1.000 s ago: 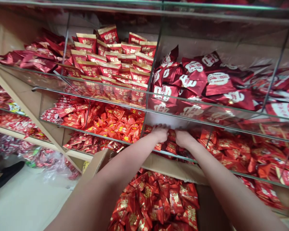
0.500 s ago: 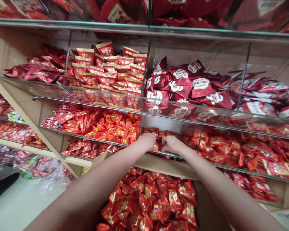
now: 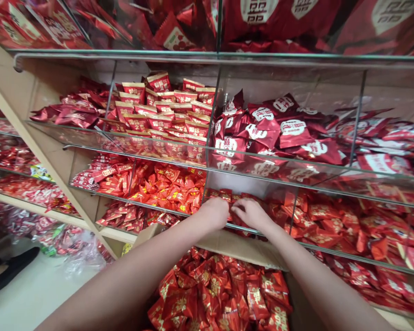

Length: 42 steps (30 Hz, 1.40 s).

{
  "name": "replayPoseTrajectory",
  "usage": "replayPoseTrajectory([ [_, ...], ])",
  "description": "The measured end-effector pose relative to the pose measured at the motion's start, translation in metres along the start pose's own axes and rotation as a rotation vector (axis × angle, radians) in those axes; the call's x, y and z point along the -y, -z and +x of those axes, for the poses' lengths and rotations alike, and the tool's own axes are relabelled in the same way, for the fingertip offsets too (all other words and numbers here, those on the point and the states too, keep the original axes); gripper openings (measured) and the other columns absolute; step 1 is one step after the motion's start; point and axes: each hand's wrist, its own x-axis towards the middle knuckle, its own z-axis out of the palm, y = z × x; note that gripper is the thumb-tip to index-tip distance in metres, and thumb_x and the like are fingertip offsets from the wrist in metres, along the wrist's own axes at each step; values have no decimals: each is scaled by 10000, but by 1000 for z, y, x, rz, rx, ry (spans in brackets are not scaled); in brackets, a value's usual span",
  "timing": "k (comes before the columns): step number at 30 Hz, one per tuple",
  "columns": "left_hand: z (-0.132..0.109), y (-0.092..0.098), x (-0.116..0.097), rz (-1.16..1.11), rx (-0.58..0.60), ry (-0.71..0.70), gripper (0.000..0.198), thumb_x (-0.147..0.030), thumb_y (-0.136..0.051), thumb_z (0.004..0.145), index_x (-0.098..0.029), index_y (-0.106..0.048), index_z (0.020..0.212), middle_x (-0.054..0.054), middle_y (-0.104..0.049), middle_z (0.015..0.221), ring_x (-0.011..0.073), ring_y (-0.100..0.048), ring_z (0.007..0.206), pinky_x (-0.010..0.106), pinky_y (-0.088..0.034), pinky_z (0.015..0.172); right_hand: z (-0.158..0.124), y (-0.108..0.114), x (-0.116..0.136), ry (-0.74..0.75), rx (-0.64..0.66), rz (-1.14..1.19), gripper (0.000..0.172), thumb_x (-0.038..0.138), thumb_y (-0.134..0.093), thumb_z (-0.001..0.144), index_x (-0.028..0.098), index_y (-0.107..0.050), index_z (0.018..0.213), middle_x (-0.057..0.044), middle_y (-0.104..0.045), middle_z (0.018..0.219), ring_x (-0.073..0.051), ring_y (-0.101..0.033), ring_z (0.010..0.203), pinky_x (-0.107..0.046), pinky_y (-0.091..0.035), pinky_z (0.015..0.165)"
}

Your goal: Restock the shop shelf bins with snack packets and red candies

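My left hand (image 3: 215,214) is at the front of a lower shelf compartment, its fingers curled in and their tips hidden. I cannot make out whether anything is in them. Just to its right, my right hand (image 3: 251,213) hovers at the same compartment, fingers loosely bent and apart, with nothing visible in them. Small red wrapped packets (image 3: 225,195) lie in that compartment behind both hands. Below my forearms stands an open cardboard box (image 3: 239,244), filled with shiny red candy packets (image 3: 214,289) printed in gold.
Glass dividers (image 3: 293,209) and shelf edges (image 3: 248,56) separate the compartments. Gold-edged red packets (image 3: 165,115) and dark red packets with white labels (image 3: 262,129) fill the shelf above. At left, clear plastic bags (image 3: 84,257) and a person's black shoe (image 3: 14,271) are on the floor.
The view has shifted, so the shelves appear lower and slightly further right. My right hand has drawn back a little from the packets and its fingers have loosened. My left hand stays at the compartment.
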Motion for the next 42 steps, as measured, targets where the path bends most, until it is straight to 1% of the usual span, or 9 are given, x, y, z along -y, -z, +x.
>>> replayPoseTrajectory([
  [3, -6, -1, -1, -34, 10, -63, 406, -310, -351, 839, -94, -546, 1121, 175, -527, 1193, 270, -444, 1149, 373, -360, 948, 20, 3, 1, 26, -17, -49, 284, 212, -378, 836, 181, -616, 988, -61, -639, 1014, -167, -553, 936, -248, -355, 842],
  [6, 9, -6, 0, -115, 69, 38, 566, -309, -375, 816, -63, -296, 1319, 181, -235, 1398, 294, -198, 1288, 425, -245, 1019, 44, 0, 6, 76, 104, -100, 277, 238, -389, 832, 200, -601, 1006, -58, -623, 1050, -175, -533, 977, -255, -348, 843],
  [8, 23, -12, 1, -147, 105, 105, 637, -332, -411, 794, -42, -247, 1337, 201, -173, 1408, 316, -177, 1288, 438, -228, 1023, 55, -8, 8, 54, 164, -141, 276, 285, -411, 822, 192, -591, 1010, -69, -613, 1063, -191, -525, 982, -271, -347, 837],
  [14, 37, -26, 5, -194, 170, 127, 653, -472, -383, 784, -73, -353, 1300, 204, -244, 1381, 340, -301, 1235, 440, -310, 975, 59, -29, 3, -29, 163, -222, 310, 329, -392, 822, 178, -568, 1028, -97, -585, 1102, -235, -486, 1029, -326, -314, 856],
  [20, 35, -26, 5, -209, 179, 151, 659, -484, -401, 770, -98, -357, 1302, 193, -206, 1396, 352, -291, 1236, 458, -322, 959, 58, -29, -2, -28, 133, -193, 353, 311, -276, 870, 187, -562, 1035, -90, -583, 1102, -225, -499, 1002, -325, -324, 823],
  [27, 36, -27, 4, -171, 169, 149, 610, -450, -453, 740, -117, -439, 1251, 188, -233, 1396, 365, -321, 1218, 455, -363, 927, 57, -30, 2, -46, 157, -223, 306, 262, -328, 855, 197, -595, 989, -79, -611, 1043, -197, -509, 971, -288, -327, 813],
  [35, 15, -18, 4, -103, -27, 46, 392, -163, -387, 775, -74, -527, 1130, 197, -524, 1171, 260, -500, 1083, 335, -427, 879, 52, -17, -5, -64, -119, -125, 270, 221, -380, 818, 163, -606, 955, -78, -620, 998, -173, -523, 944, -248, -349, 798],
  [39, -2, -12, 5, -58, 45, -90, 274, -138, -422, 758, -101, -640, 921, 165, -639, 959, 252, -583, 948, 330, -439, 852, 45, -14, -9, 15, 10, 33, 211, 307, -468, 776, 202, -634, 853, -29, -668, 855, -145, -581, 763, -220, -390, 664],
  [42, -10, -11, 4, -41, 58, -148, 323, -156, -343, 807, -99, -630, 945, 170, -634, 982, 274, -587, 934, 374, -447, 818, 41, -15, -4, 53, 142, 75, 197, 357, -544, 724, 212, -647, 809, -16, -677, 787, -140, -589, 688, -216, -390, 600],
])
